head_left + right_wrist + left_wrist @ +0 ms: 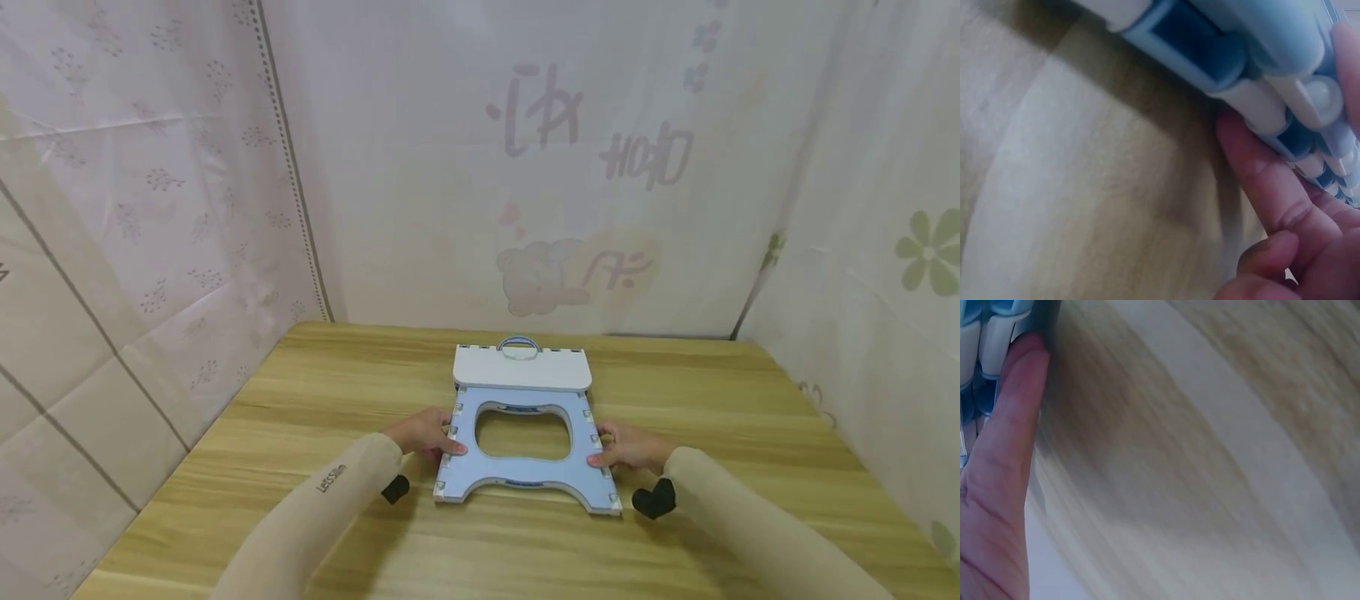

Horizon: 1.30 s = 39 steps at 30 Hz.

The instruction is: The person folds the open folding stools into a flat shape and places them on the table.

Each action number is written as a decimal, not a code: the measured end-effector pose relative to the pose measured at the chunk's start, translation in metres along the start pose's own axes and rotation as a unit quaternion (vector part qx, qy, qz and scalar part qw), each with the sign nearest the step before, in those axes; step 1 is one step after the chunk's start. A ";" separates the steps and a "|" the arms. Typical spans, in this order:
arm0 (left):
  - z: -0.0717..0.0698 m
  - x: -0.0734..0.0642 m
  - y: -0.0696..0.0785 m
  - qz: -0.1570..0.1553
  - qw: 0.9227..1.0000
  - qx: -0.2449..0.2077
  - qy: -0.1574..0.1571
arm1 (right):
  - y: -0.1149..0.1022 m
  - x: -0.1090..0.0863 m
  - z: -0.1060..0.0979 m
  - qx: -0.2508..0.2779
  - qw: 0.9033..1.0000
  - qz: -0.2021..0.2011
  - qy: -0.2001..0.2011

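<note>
A folding step stool [517,470], light blue with a white top panel [522,368], is folded flat over the table in the head view. Its small carrying handle [519,341] points to the far side. My left hand [424,433] grips the left edge, thumb on the upper face. On the opposite edge my right hand [632,447] holds it the same way. In the right wrist view, right-hand fingers [1266,181] reach to the underside of the hinged edge. The left wrist view shows a left-hand finger [1013,419] along the blue-and-white edge. Whether the stool touches the table cannot be told.
The wood-grain table [322,375] extends around the stool on all sides. Pale printed curtains [420,167] hang behind it and to both sides. A dark wrist-worn piece [655,498] shows below the right wrist, another [395,489] below the left.
</note>
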<state>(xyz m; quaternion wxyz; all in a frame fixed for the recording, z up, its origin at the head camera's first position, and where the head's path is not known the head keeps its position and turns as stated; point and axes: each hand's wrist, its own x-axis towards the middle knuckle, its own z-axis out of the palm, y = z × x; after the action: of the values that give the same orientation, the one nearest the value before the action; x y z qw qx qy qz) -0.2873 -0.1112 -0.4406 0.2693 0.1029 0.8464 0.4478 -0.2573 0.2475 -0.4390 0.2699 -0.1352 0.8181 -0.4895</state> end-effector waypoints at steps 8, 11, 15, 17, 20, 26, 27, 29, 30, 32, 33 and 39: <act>-0.001 -0.002 0.002 -0.017 0.999 0.032 -0.001 | -0.002 0.000 0.003 -0.027 0.999 0.034 0.017; -0.001 -0.003 0.003 -0.023 0.999 0.037 -0.001 | -0.003 0.000 0.004 -0.028 0.999 0.039 0.019; -0.001 -0.004 0.003 -0.027 0.999 0.038 -0.001 | -0.005 0.000 0.005 -0.038 0.998 0.043 0.024; -0.001 -0.004 0.003 -0.026 0.999 0.041 -0.002 | -0.006 -0.001 0.005 -0.047 0.998 0.043 0.027; -0.002 -0.005 0.005 -0.029 0.998 0.049 -0.002 | -0.007 0.000 0.005 -0.054 0.997 0.047 0.032; -0.002 -0.005 0.009 -0.035 0.995 0.097 0.010 | -0.012 0.001 0.006 -0.078 0.995 0.053 0.026; -0.002 -0.006 0.009 -0.036 0.994 0.104 0.012 | -0.013 0.001 0.006 -0.081 0.995 0.053 0.023; -0.001 -0.006 0.010 -0.038 0.993 0.113 0.017 | -0.014 0.000 0.006 -0.082 0.995 0.053 0.023; 0.000 -0.006 0.011 -0.039 0.992 0.116 0.018 | -0.014 0.000 0.006 -0.083 0.995 0.052 0.022; 0.000 -0.005 0.010 -0.039 0.992 0.120 0.020 | -0.012 0.001 0.005 -0.086 0.995 0.047 0.019; 0.001 -0.005 0.010 -0.040 0.992 0.119 0.020 | -0.012 0.002 0.006 -0.085 0.995 0.046 0.020; 0.001 -0.003 0.011 -0.041 0.993 0.109 0.019 | -0.007 0.006 0.004 -0.068 0.997 0.030 0.014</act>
<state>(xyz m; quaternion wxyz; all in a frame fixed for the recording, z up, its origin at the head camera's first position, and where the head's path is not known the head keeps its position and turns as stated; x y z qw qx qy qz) -0.2852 -0.1056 -0.4308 0.2584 0.0887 0.8987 0.3429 -0.2605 0.2381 -0.4362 0.2630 -0.1217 0.8569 -0.4263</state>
